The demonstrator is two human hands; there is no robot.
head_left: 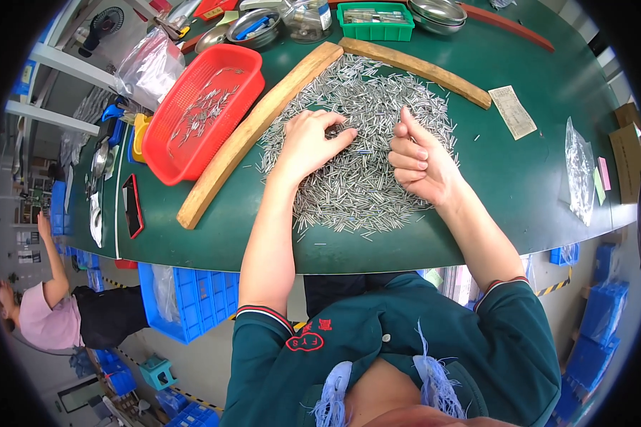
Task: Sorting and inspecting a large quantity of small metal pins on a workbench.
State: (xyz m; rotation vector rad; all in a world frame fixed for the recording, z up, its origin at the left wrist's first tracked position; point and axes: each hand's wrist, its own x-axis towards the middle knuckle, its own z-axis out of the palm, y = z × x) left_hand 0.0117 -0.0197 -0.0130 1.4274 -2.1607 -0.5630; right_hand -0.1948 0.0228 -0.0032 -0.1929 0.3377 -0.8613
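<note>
Right of both hands' loose grips on metal pins (363,142), white slip (513,112).

Both bare forearms stretch forward from the lower edge. The left hand (312,141) lies palm down, fingers spread and curled. The right hand (419,158) hovers on edge, fingers folded inward, thumb up.

Two bare hands, the left hand (312,142) and the right hand (417,160), rest on one heap of metal pins (363,135), too many to count. Two wooden strips (253,132) border it. One red basket (203,110), one green tray (375,21), one phone (132,205).
</note>
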